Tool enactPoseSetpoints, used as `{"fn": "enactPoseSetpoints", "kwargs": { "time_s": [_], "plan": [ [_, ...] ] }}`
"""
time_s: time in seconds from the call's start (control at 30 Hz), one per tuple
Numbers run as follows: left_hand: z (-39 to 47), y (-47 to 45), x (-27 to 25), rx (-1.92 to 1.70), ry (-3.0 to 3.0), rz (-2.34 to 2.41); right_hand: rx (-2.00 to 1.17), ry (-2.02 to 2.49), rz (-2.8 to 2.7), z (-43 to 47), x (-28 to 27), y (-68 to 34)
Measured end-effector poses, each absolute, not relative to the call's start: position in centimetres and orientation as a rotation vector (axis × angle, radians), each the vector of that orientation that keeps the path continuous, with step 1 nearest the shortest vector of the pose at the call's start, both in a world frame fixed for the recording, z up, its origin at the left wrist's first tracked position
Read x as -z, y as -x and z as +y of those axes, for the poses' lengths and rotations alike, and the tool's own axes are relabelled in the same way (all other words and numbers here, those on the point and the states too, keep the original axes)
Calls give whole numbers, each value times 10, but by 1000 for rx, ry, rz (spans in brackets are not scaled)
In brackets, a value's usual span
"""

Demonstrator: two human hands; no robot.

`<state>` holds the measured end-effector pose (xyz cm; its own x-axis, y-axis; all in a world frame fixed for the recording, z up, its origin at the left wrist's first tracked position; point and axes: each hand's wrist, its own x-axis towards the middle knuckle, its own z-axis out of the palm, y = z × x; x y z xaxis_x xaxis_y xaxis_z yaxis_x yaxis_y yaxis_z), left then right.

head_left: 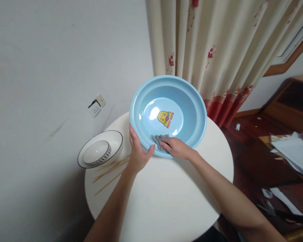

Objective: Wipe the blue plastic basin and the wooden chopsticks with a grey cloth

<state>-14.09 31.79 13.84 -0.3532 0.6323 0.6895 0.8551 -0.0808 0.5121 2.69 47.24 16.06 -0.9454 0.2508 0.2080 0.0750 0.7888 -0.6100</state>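
Observation:
A light blue plastic basin (189,97) with a yellow duck print on its bottom stands on the round white table, tilted toward me. My left hand (138,153) grips its left rim, thumb on the near edge and fingers along the outer side. In my right hand (175,147) is a grey cloth (158,140), pressed against the inner wall close to the near rim. The fingertips of that hand are partly hidden by the cloth.
Left on the table (166,201) a small bowl (96,151) sits inside a larger white bowl (116,139). Several chopsticks (108,173) lie beside them. Behind are a wall socket (94,109) and a curtain (187,40). Papers (295,151) lie at the right.

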Motion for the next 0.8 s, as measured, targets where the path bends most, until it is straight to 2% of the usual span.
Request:
{"fn": "enactPoseSetpoints", "kwargs": {
  "time_s": [0.27, 0.57, 0.8],
  "plan": [
    [319, 146, -144, 1546, 1545, -1867, -912, 138, -2767, 463, -173, -33],
    [318, 157, -145, 1575, 1450, -1889, -504, 775, -3068, 474, -181, -41],
    [325, 153, -142, 1823, 1332, -1805, -559, 699, -3044, 475, -176, -34]
  ]
}}
